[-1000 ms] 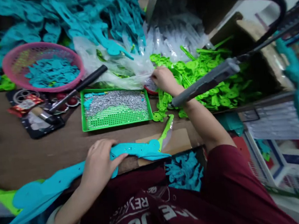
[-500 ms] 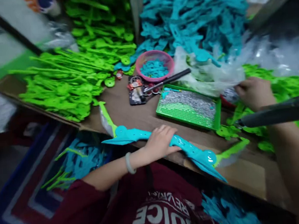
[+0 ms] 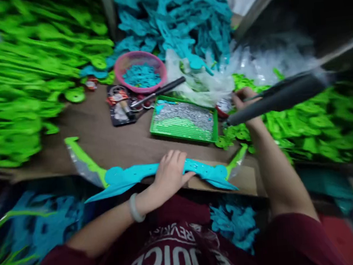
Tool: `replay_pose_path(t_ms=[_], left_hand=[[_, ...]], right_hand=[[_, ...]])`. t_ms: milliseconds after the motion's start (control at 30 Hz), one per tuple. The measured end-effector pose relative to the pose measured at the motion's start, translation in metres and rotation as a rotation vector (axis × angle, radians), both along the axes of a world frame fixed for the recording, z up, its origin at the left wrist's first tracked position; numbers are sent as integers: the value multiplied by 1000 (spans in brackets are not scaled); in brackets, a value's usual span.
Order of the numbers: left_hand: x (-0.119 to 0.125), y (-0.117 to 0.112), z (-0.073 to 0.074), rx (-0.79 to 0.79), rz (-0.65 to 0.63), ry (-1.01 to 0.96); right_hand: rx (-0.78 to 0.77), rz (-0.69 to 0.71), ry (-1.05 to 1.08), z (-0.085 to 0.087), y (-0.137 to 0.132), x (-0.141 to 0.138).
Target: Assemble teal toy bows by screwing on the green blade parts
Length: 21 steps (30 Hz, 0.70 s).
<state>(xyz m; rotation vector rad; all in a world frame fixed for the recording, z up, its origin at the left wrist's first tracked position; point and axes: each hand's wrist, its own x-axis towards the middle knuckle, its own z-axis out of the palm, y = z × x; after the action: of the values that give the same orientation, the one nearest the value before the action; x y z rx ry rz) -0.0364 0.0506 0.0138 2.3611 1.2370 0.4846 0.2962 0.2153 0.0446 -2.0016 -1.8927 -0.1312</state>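
A blue toy bow with green tips lies along the table's front edge. My left hand is closed round its middle, fingers over the top. My right hand is beside a small red-rimmed bowl, just right of the green tray. Its fingers look pinched together, and whatever is in them is too small or hidden. A dark grey rod-shaped tool, like a power screwdriver, hangs across in front of my right wrist. The green tray holds many small silvery pieces, likely screws.
A pink bowl of small blue parts stands behind the tray, near a key ring and a black-handled tool. Green parts pile at left, more green parts at right. Blue parts heap at the back.
The view has swung right, so the table things sit further left. The bow looks more level, still in my left hand. My right hand stays near the small bowl, its fingers partly turned.
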Motion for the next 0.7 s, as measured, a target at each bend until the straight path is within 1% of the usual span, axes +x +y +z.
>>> replay_pose_path(t_ms=[100,233,333,433,567,633,700], left_hand=[[4,0,-2,17,6,18],[3,2,-1,85,5,38],[2,0,-1,110,22,15],[2,-2,-6,108,28,-38],[2,0,-10,97,26,-85],[1,2,-9,88,0,-92],[-2,2,-7,63,-61,-93]], right_hand=[[-86,28,-111,-3,-1,3],[-175,9,-214,-1,2,-3],[-180,-19,-213,7,-2,-4],[-174,-44,-209,14,-10,-1],[-191,-75,-136,17,-13,3],[-129,-118,-5,19,-16,9],[-19,-202,149,23,-28,21]])
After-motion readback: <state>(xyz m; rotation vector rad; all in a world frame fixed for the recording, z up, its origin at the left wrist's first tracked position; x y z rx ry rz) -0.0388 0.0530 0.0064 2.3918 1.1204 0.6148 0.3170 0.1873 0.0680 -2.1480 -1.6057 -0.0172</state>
